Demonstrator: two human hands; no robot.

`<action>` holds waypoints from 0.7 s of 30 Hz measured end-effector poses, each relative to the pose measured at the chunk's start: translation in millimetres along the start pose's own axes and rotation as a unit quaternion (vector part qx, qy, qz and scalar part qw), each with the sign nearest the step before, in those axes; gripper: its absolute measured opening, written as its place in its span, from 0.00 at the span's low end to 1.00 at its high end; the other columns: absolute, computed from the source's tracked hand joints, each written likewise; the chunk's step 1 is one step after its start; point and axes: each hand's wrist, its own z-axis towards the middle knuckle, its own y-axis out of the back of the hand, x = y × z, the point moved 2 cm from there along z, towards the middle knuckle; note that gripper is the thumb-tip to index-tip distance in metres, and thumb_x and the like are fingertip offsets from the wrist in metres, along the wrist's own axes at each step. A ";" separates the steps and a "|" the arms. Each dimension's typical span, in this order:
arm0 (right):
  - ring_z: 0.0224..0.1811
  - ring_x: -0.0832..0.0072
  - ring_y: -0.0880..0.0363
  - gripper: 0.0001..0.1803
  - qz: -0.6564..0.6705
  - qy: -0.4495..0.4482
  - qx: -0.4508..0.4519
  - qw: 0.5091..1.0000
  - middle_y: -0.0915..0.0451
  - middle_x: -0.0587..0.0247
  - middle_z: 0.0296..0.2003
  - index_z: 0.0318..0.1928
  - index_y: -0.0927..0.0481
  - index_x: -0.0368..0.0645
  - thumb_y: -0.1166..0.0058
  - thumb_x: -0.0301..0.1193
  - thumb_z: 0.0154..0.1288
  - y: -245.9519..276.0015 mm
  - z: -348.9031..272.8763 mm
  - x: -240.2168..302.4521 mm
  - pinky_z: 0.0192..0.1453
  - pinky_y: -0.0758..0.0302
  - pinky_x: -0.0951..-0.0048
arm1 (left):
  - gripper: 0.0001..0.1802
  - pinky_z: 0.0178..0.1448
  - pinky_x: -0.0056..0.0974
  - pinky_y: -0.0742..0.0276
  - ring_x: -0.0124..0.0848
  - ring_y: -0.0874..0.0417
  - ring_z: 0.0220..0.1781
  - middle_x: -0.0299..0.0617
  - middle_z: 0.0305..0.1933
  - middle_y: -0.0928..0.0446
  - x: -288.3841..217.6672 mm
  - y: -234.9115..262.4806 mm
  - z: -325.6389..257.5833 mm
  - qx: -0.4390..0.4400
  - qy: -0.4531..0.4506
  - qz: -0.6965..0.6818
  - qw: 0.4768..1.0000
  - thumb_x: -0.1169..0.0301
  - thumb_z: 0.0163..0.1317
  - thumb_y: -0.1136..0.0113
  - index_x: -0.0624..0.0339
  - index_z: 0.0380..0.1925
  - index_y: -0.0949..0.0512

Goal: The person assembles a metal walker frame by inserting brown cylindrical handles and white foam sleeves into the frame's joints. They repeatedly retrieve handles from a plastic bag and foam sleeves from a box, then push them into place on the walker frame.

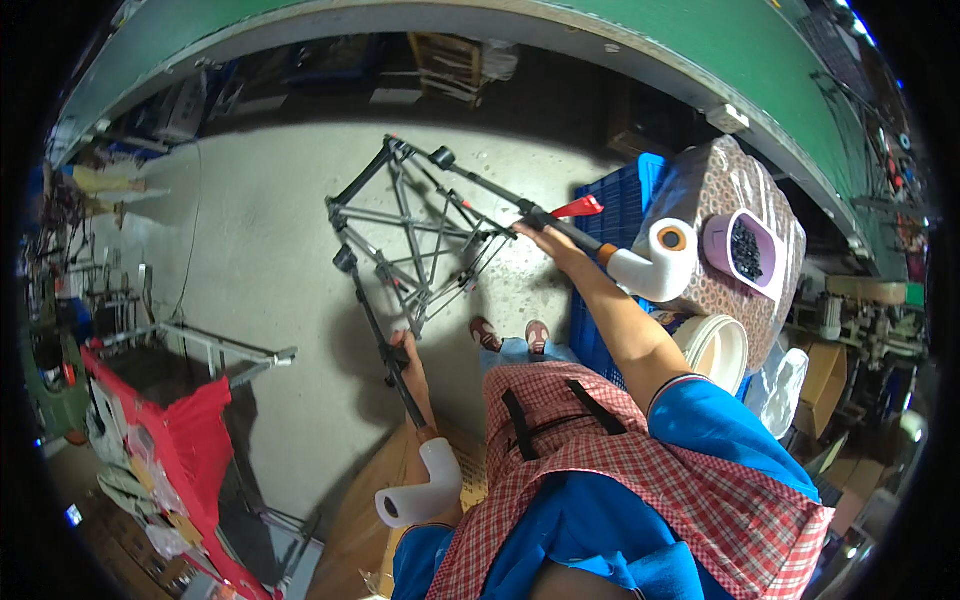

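Observation:
A dark collapsible metal frame (358, 180) with crossed struts hangs in front of me, partly spread, above the floor. My left hand (410, 370) is wrapped round its left tube, just below a black joint. On the right tube, my right hand (548, 243) grips beside another black joint, its fingers partly hidden under the tube. A red strap (578, 207) sticks out from that joint. Each tube ends near me in a bent white padded handle: the left handle (432, 485) lies over my left forearm, the right handle (655, 268) above my right forearm.
To the right, a blue crate (612, 205) stands by a plastic-wrapped stack (690, 170) bearing a pink tub (720, 240) of small black parts. A white bucket (735, 340) is nearby. A green-topped bench (640, 25) crosses ahead. Red fabric (195, 430) hangs on a metal frame at left.

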 end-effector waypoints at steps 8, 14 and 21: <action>0.35 0.81 0.28 0.18 0.208 0.267 -0.024 0.941 0.24 0.69 0.30 0.41 0.22 0.40 0.37 0.42 0.62 -18.9 -51.0 118.9 0.39 0.29 0.75 | 0.20 0.41 0.34 0.29 0.27 0.27 0.27 0.35 0.22 0.26 -136.5 54.1 110.0 -0.069 0.003 0.066 0.995 0.56 0.66 0.42 0.59 0.22 0.26; 0.26 0.84 0.33 0.19 0.353 0.304 -0.065 0.882 0.28 0.75 0.22 0.31 0.25 0.43 0.38 0.46 0.59 93.7 -143.1 226.9 0.31 0.29 0.74 | 0.26 0.22 0.28 0.45 0.20 0.37 0.16 0.31 0.13 0.36 -401.8 36.1 112.3 -0.018 -0.207 0.062 0.976 0.54 0.63 0.38 0.55 0.12 0.33; 0.16 0.90 0.46 0.21 0.536 0.370 0.051 0.757 0.43 0.83 0.16 0.22 0.33 0.54 0.41 0.50 0.62 250.7 -252.8 287.9 0.22 0.43 0.81 | 0.22 0.21 0.33 0.44 0.24 0.37 0.14 0.33 0.13 0.35 -670.1 3.4 -59.1 -0.086 -0.427 0.180 0.882 0.55 0.60 0.39 0.60 0.18 0.29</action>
